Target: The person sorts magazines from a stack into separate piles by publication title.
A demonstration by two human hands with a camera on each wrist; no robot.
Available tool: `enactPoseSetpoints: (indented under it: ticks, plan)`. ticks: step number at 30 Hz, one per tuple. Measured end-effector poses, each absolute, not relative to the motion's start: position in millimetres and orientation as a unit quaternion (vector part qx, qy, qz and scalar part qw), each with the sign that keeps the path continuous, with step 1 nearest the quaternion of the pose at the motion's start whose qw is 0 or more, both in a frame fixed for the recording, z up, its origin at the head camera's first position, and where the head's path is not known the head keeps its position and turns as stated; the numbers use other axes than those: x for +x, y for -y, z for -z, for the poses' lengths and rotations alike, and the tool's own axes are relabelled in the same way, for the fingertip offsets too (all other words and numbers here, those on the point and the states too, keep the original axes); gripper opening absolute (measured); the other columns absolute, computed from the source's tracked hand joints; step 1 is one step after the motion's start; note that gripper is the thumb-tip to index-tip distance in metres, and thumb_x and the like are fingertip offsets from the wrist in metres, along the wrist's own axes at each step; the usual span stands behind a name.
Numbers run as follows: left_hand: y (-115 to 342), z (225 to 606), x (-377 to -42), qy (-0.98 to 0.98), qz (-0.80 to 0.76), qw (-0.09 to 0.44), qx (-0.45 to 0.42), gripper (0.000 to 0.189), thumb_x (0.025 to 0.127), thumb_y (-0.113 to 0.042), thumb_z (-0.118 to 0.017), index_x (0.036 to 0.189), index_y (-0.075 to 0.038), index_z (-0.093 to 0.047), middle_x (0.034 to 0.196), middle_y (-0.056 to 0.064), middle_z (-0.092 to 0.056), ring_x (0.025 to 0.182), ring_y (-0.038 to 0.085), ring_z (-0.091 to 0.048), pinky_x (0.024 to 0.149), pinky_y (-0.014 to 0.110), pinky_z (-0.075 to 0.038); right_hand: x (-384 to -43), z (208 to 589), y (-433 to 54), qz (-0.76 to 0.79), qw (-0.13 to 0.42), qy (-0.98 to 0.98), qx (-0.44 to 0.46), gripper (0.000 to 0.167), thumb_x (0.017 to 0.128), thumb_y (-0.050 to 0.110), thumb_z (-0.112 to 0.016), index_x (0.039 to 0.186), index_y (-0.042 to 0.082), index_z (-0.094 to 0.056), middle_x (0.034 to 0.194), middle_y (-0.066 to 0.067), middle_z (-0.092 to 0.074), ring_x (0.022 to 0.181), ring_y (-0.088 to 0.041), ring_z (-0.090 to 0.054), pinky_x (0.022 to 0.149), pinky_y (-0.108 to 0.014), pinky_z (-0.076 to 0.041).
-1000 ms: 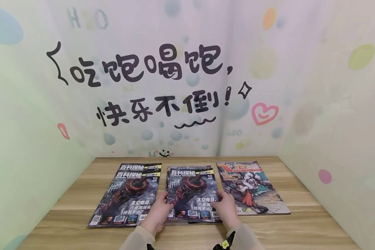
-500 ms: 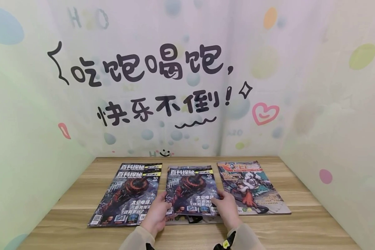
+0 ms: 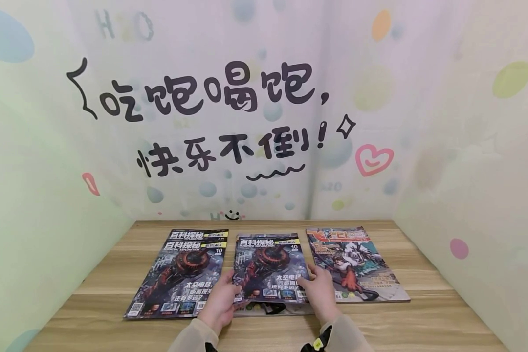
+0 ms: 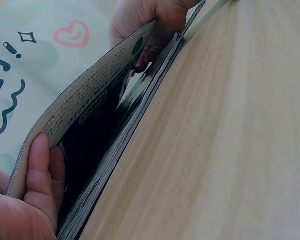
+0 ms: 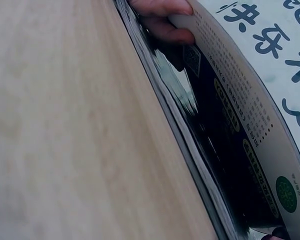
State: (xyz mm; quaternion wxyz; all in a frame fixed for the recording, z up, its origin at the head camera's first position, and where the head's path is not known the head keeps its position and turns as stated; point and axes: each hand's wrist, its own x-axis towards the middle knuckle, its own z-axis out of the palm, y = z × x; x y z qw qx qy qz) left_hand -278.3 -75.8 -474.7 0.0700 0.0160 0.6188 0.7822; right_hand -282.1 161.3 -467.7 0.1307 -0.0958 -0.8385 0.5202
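In the head view my left hand (image 3: 220, 299) and right hand (image 3: 321, 294) grip the side edges of a dark Scientific Exploration magazine (image 3: 268, 271) in the middle of the table. Its near side is raised at an angle. The left wrist view shows my left fingers (image 4: 39, 162) curled under its back cover (image 4: 82, 87), thumb side hidden. Beneath it lies another magazine (image 3: 290, 309), its near strip showing in the head view. In the right wrist view a wedge-shaped gap separates the raised back cover (image 5: 240, 125) from the stack's page edges (image 5: 182, 137).
On the left, two matching dark magazines (image 3: 176, 278) overlap. A colourful comic-style magazine (image 3: 356, 266) lies on the right. All rest on a wood-grain table (image 3: 92, 337) backed by a printed curtain wall (image 3: 264, 195).
The middle magazine's near edge has risen and shifted away from me, exposing more of the magazine below. Both hands keep their hold with little movement. The side magazines have stayed put.
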Motion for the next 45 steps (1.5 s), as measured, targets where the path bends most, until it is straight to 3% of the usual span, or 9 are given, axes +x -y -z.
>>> enactPoseSetpoints:
  ticks: [9, 18, 24, 32, 36, 40, 45]
  plan:
    - [75, 473, -278, -0.624, -0.778, 0.068, 0.008, 0.064, 0.088, 0.009, -0.036, 0.146, 0.012, -0.009, 0.133, 0.034, -0.041, 0.090, 0.020, -0.062, 0.077, 0.042, -0.054, -282, 468, -161, -0.521, 0.131, 0.838, -0.092, 0.058, 0.081, 0.010, -0.070, 0.132, -0.009, -0.051, 0.131, -0.031, -0.047, 0.118, -0.043, -0.048, 0.098, -0.053, -0.040]
    - [73, 469, -278, -0.654, -0.753, 0.062, -0.010, 0.065, 0.090, 0.006, -0.037, 0.148, 0.010, -0.008, 0.144, 0.039, -0.021, 0.114, 0.035, -0.050, 0.084, 0.047, -0.051, -282, 468, -161, -0.576, 0.097, 0.804, -0.110, 0.058, 0.085, 0.005, -0.064, 0.138, -0.008, -0.043, 0.130, -0.029, -0.049, 0.119, -0.043, -0.048, 0.095, -0.053, -0.044]
    - [73, 465, -276, -0.648, -0.759, 0.062, -0.013, 0.063, 0.092, 0.005, -0.036, 0.148, 0.010, -0.008, 0.143, 0.040, -0.021, 0.102, 0.030, -0.058, 0.076, 0.045, -0.055, -284, 469, -162, -0.588, 0.088, 0.795, -0.121, 0.060, 0.084, 0.003, -0.066, 0.138, -0.008, -0.042, 0.130, -0.030, -0.050, 0.119, -0.042, -0.047, 0.098, -0.053, -0.040]
    - [74, 462, -276, -0.660, -0.748, 0.070, -0.020, 0.062, 0.095, -0.001, -0.040, 0.149, 0.007, -0.010, 0.144, 0.039, -0.021, 0.101, 0.027, -0.059, 0.080, 0.042, -0.054, -284, 469, -164, -0.598, 0.080, 0.787, -0.126, 0.061, 0.083, 0.003, -0.068, 0.137, -0.009, -0.043, 0.124, -0.028, -0.053, 0.113, -0.038, -0.050, 0.094, -0.051, -0.042]
    - [74, 463, -277, -0.669, -0.741, 0.064, -0.017, 0.062, 0.096, -0.005, -0.043, 0.148, 0.008, -0.013, 0.146, 0.041, -0.012, 0.114, 0.039, -0.051, 0.088, 0.047, -0.050, -284, 469, -164, -0.605, 0.076, 0.783, -0.125, 0.061, 0.083, 0.002, -0.068, 0.137, -0.009, -0.042, 0.122, -0.027, -0.053, 0.111, -0.037, -0.050, 0.092, -0.050, -0.043]
    - [75, 464, -278, -0.690, -0.722, 0.049, -0.011, 0.059, 0.095, -0.007, -0.043, 0.147, 0.009, -0.019, 0.145, 0.042, -0.017, 0.129, 0.051, -0.031, 0.100, 0.059, -0.037, -284, 469, -165, -0.612, 0.072, 0.777, -0.127, 0.060, 0.084, 0.001, -0.067, 0.138, -0.008, -0.042, 0.123, -0.026, -0.053, 0.111, -0.037, -0.051, 0.091, -0.049, -0.044]
    - [79, 464, -280, -0.727, -0.686, 0.027, 0.002, 0.053, 0.095, -0.007, -0.044, 0.143, 0.012, -0.029, 0.139, 0.040, -0.032, 0.127, 0.048, -0.038, 0.102, 0.057, -0.036, -285, 468, -167, -0.619, 0.063, 0.772, -0.131, 0.059, 0.084, 0.001, -0.067, 0.138, -0.007, -0.043, 0.123, -0.026, -0.053, 0.110, -0.036, -0.051, 0.090, -0.049, -0.044]
